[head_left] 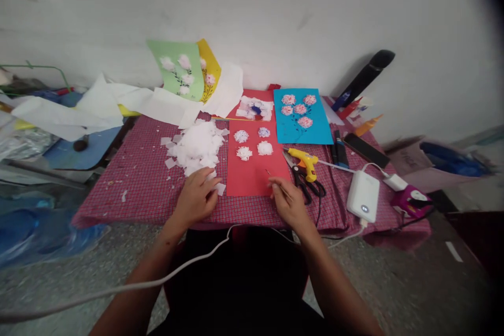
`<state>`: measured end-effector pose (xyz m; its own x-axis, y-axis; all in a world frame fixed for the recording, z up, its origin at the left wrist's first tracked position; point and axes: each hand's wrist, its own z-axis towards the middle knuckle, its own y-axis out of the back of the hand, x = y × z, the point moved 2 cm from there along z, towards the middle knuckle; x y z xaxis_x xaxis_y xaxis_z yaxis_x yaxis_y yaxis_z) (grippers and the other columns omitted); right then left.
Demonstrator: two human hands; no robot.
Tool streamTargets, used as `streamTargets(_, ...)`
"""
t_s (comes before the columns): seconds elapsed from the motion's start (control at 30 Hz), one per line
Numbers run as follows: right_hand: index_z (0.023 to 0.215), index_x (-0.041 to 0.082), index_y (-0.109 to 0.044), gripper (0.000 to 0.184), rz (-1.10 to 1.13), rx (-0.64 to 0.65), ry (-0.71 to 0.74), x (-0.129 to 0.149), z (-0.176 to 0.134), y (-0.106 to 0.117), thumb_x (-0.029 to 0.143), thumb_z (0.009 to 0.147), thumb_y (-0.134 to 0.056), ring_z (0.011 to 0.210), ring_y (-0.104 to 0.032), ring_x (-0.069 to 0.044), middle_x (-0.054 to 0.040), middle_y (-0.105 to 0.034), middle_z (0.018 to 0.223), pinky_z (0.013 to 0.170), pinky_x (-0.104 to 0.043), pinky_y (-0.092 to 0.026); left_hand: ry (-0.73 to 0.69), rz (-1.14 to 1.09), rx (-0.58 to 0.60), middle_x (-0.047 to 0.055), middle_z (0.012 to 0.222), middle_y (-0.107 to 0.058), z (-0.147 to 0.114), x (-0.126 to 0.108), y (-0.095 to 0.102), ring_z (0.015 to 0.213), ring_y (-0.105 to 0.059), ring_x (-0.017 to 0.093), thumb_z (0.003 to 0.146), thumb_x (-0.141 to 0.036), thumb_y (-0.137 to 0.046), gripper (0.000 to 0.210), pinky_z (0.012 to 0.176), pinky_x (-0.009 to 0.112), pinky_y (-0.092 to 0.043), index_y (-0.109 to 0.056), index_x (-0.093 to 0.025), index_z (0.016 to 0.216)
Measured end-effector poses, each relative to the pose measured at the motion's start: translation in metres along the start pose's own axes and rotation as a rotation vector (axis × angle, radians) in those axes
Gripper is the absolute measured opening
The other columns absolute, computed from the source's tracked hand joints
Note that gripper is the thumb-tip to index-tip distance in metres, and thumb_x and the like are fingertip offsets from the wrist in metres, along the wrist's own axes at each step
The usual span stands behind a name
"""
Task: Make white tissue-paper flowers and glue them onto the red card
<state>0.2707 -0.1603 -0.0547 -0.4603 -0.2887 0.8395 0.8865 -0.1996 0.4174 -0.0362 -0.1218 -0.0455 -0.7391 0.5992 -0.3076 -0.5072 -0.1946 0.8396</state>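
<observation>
My left hand [197, 197] rests at the near edge of a heap of small white paper squares [199, 142], its fingers apart and touching the loose pieces. My right hand [289, 203] is closed round a thin stick [282, 189], perhaps a slim paintbrush, over the near right corner of a red sheet [248, 181]. The stick's dark tip points up and left, apart from the flowers. On that sheet sit several fluffy paper flowers [265, 148], the two far ones tinted purple. Beyond them lies a stained white paper pad [255, 108] with a dark blue patch.
Right of the red sheet are a yellow glue gun [303, 161], black-handled scissors [302, 181], a white power bank [363, 195] and cables. A blue flower card [323, 126] lies behind; a green one [177, 71] leans on the wall. A white cable [189, 262] crosses in front.
</observation>
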Motion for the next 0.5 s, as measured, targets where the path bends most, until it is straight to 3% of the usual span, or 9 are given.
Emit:
streamTargets(0.17, 0.117, 0.022, -0.070, 0.023, 0.086, -0.075, -0.096, -0.0056, -0.0088, 0.0004, 0.034, 0.107, -0.053, 0.064, -0.067, -0.016, -0.0037, -0.076, 0.092, 0.064, -0.031, -0.056, 0.018, 0.037, 0.107, 0.014, 0.161, -0.052, 0.0073, -0.0028, -0.0016, 0.156, -0.039, 0.040, 0.092, -0.029, -0.066, 0.038, 0.128, 0.060, -0.036, -0.075, -0.021, 0.128)
streamTargets(0.33, 0.118, 0.022, -0.065, 0.022, 0.091, -0.101, -0.144, 0.0001, -0.0070, -0.0016, 0.036, 0.104, -0.056, 0.062, -0.066, -0.016, -0.0040, -0.077, 0.091, 0.062, -0.031, -0.057, 0.026, 0.053, 0.094, 0.016, 0.156, -0.057, 0.0048, -0.0024, -0.0020, 0.154, -0.042, 0.038, 0.094, -0.029, -0.064, 0.020, 0.128, 0.059, -0.037, -0.076, -0.019, 0.105)
streamTargets(0.5, 0.121, 0.021, -0.066, 0.028, 0.061, -0.102, -0.144, 0.0002, -0.0085, -0.0003, 0.041, 0.106, -0.054, 0.062, -0.066, -0.017, -0.0053, -0.077, 0.092, 0.063, -0.032, -0.057, 0.019, 0.050, 0.075, 0.015, 0.149, -0.062, 0.0041, -0.0013, -0.0018, 0.150, -0.048, 0.036, 0.095, -0.028, -0.062, 0.014, 0.125, 0.059, -0.041, -0.073, -0.020, 0.097)
